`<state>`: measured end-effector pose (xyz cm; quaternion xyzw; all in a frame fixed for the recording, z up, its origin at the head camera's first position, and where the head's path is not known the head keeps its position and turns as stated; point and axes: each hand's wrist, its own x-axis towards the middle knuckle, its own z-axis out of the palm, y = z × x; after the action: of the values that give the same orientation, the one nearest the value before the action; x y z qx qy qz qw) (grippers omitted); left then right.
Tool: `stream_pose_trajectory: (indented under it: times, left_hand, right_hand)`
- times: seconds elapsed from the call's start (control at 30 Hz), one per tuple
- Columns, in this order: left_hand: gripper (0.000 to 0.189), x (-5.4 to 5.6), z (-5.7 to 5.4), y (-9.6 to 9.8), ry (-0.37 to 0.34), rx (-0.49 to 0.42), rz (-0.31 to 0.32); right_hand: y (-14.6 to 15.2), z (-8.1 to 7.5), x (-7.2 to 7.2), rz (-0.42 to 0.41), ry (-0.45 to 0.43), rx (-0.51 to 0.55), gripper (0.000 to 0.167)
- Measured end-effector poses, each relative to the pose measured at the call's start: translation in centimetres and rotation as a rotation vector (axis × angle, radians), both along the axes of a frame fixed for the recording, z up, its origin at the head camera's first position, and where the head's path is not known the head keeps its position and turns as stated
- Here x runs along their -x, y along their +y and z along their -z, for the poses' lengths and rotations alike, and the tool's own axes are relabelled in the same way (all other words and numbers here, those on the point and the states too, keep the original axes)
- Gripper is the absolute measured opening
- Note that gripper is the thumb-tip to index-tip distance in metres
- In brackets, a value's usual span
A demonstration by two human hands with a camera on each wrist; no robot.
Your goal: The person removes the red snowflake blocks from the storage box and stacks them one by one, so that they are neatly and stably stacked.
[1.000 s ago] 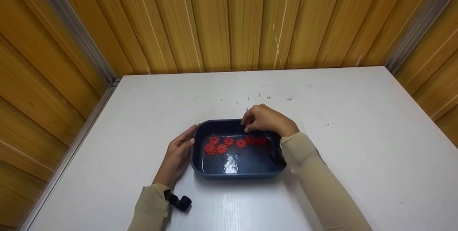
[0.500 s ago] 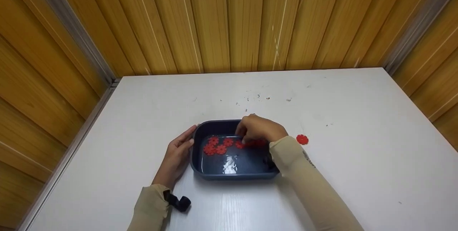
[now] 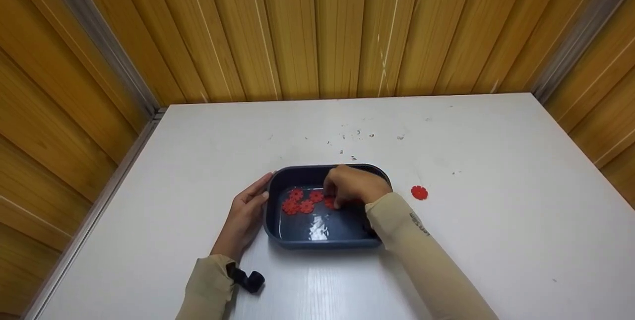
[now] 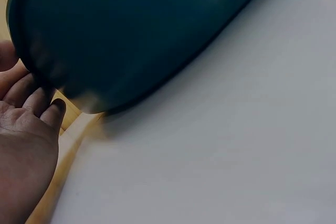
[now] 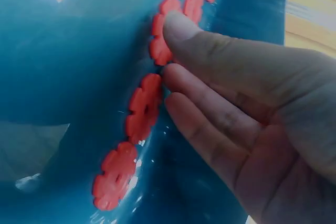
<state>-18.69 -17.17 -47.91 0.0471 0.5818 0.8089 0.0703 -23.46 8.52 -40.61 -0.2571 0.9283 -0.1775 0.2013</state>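
Observation:
Several red flower-shaped discs (image 3: 296, 194) lie flat on the floor of a dark blue rectangular tray (image 3: 322, 244). My left hand (image 3: 246, 213) holds the tray's left end, thumb at the rim and fingers along the outer wall; its fingers curl against that wall in the left wrist view. My right hand (image 3: 354, 186) reaches down inside the tray with bent fingers. In the right wrist view its thumb presses one red disc (image 5: 158, 40) and the fingertips meet that disc's lower edge; the index finger is mostly hidden. Two more discs (image 5: 144, 109) lie close by along the wall.
A single red disc (image 3: 419, 192) lies on the white table (image 3: 496, 211) to the right of the tray. Small dark marks (image 3: 358, 132) dot the table behind it. A yellow-brown panelled wall (image 3: 317, 32) closes off the back and sides.
My right hand has moved down and left into the tray, from the far rim to a disc. The disc on the table, earlier hidden by the arm, shows now. My left hand stays put.

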Motion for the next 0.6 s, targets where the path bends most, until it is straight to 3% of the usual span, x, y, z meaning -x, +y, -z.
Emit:
stream_pose_trajectory:
  times: [0.17,0.6]
  left_hand:
    - [0.053,0.02,-0.04,-0.07,0.011,0.009,0.005]
    - [0.052,0.12,0.02,-0.16,0.005,0.052,-0.008]
  right_hand:
    - [-0.38,0.37,-0.13,-0.031,0.032,-0.008,0.022]
    - [-0.07,0.38,0.05,-0.033,-0.023,-0.003,0.018]
